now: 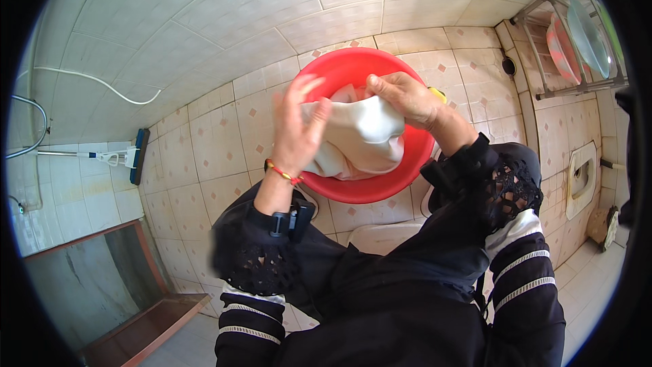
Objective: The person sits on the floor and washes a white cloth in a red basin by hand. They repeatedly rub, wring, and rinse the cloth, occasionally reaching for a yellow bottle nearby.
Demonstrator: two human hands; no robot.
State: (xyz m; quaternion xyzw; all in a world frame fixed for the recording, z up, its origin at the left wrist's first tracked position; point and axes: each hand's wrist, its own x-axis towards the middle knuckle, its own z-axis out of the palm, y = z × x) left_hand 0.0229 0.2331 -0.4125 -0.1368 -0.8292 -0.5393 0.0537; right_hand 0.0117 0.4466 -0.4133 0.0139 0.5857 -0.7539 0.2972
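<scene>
A red plastic basin [356, 193] stands on the tiled floor between my feet. A pale, cream-white cloth or garment [356, 137] is bunched over it, hiding much of the inside. My right hand [410, 99] grips the cloth's upper right edge, thumb pointing left. At the cloth's left edge is my left hand [300, 127], blurred, with its fingers spread; whether it touches the cloth I cannot tell. A red and yellow cord bracelet [285, 173] circles the left wrist.
A yellow object [437, 95] shows behind my right wrist. A squeegee or mop head [139, 157] leans by the left wall. On the right are a metal rack [547, 41] with basins [586, 38], a drain hole [509, 65] and a squat toilet [581, 178]. A pale stool [384, 237] lies beneath me.
</scene>
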